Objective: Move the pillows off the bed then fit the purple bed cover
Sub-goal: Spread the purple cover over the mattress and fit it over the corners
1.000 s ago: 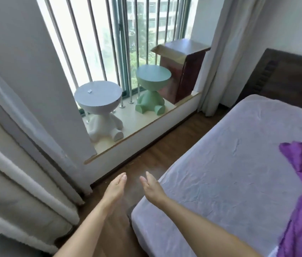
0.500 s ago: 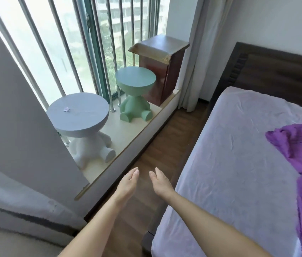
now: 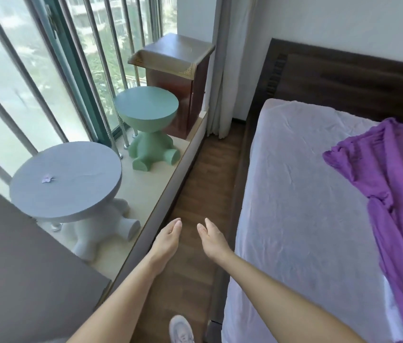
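The bed [image 3: 301, 199] fills the right side, its pale lilac mattress bare and wrinkled. A crumpled purple bed cover [image 3: 393, 184] lies along the right part of the mattress, running off the frame's right edge. No pillows are in sight. My left hand [image 3: 168, 237] and my right hand [image 3: 211, 237] are stretched forward side by side over the wooden floor strip left of the bed. Both have straight fingers and hold nothing. Neither touches the bed or the cover.
A dark wooden headboard [image 3: 343, 78] stands at the back. On the window ledge [image 3: 160, 179] to the left sit a grey figure-shaped stool [image 3: 66, 184], a green one [image 3: 147, 107] and a brown cabinet [image 3: 178, 70]. My shoe [image 3: 181, 329] is on the narrow floor strip.
The view has moved forward along the bed's left side and turned right, bringing the headboard and more of the purple cover into sight. Both hands stay open and empty.
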Motion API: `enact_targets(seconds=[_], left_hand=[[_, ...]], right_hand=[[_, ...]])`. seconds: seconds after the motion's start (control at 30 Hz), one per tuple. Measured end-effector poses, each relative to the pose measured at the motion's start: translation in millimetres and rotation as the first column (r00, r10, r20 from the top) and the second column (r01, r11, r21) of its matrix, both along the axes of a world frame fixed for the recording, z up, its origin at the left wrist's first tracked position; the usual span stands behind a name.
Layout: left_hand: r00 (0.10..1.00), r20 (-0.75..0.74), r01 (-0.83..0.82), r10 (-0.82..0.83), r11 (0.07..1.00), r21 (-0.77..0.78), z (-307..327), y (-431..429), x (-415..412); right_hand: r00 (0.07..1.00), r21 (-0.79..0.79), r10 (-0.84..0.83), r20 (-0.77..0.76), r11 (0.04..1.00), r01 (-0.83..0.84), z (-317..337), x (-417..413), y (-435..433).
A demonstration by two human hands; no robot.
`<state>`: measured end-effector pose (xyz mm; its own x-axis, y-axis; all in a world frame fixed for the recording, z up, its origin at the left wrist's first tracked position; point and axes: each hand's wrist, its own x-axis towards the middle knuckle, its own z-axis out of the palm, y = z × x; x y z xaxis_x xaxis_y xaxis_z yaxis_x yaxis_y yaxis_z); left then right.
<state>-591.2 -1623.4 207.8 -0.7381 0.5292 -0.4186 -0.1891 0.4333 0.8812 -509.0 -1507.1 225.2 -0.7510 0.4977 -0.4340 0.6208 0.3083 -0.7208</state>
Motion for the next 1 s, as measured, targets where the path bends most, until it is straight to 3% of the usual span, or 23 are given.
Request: enact_targets(seconds=[0.57,0.77,1.0], left_hand=[[0.933,-0.039,0.359,-0.357,0.930,0.076,14.4,178.4,-110.7],[0.883,-0.026,0.469,-0.468,0.881,0.063,12.6,221.0,-136.0],[0.787,-0.024,0.617,-0.617,0.784,0.071,15.3,259.0,-145.4]], right_hand=[[0.910,0.033,-0.411,-0.053,0.910,0.413,9.8,-77.2,136.7],[0.801,-0.047,-0.590,-0.104,0.807,0.588,13.5,-90.4,158.9],[0.650,-0.034,-0.743,-0.162,0.662,0.749,18.3,-98.8,171.7]])
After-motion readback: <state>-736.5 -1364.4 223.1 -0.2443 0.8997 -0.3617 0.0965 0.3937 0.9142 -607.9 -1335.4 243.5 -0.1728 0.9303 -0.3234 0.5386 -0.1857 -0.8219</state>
